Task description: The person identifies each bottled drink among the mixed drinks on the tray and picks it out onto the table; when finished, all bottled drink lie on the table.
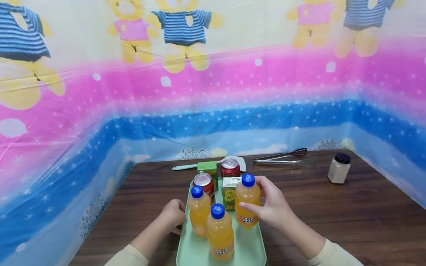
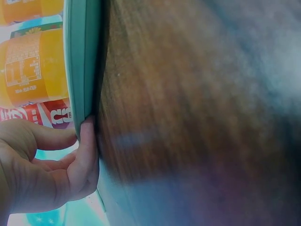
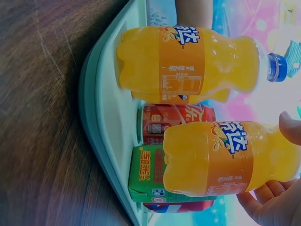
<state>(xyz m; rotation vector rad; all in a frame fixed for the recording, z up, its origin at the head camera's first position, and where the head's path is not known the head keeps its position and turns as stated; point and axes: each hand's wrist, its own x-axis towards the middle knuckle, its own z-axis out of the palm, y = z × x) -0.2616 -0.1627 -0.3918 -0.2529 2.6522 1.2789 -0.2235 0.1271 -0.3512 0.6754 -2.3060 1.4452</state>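
The front orange bottle [image 1: 220, 236] stands up on the green tray [image 1: 251, 248]; a second orange bottle [image 1: 199, 214] stands just behind it, to the left; the left hand [image 1: 173, 214] pinches the tray's left rim, and a firm pinch should stop it sliding; the right hand [image 1: 274, 205] holds a third orange bottle [image 1: 245, 193] by its sides, and it looks to be up off the tray; best keep it straight, go slowly, and not bump the juice box [image 1: 229, 198] close beside it; the near red can [image 1: 204, 182], the other green box [image 1: 207, 168] and the far red can [image 1: 230, 169] could get knocked too; the spatula [image 1: 237, 162], the tongs [image 1: 279, 162] and the jar [image 1: 338, 171] are well away.
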